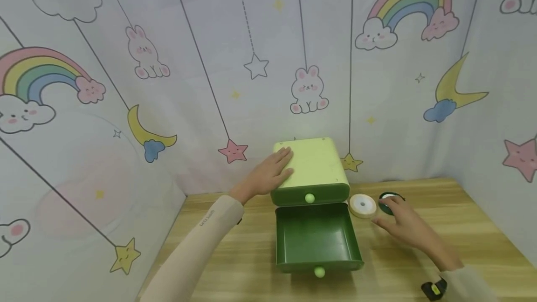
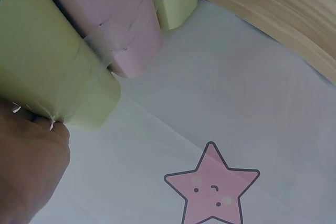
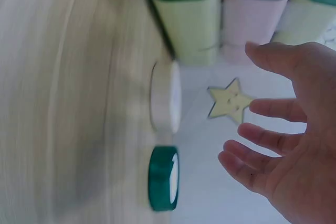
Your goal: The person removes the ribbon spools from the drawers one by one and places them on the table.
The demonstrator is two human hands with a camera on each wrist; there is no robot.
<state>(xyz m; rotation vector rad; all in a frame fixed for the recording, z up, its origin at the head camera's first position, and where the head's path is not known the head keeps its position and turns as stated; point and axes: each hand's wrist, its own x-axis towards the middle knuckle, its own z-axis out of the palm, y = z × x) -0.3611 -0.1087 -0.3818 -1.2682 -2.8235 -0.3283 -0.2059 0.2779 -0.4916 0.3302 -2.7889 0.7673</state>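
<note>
A small drawer box with a pale yellow-green top stands by the back wall. Its lower green drawer is pulled out and bare inside, while the upper drawer is closed. My left hand rests on the left side of the box's top, fingers straight. On the right, my right hand hovers over the table with fingers spread and nothing held. Near its fingertips are a cream ribbon roll and a dark green ribbon roll, both lying flat next to the box.
Wood-grain table runs up to a cloth backdrop printed with rabbits, stars and rainbows, which encloses the back and both sides. From the side, the box shows a pink tier between yellow ones. The pulled-out drawer juts toward the front.
</note>
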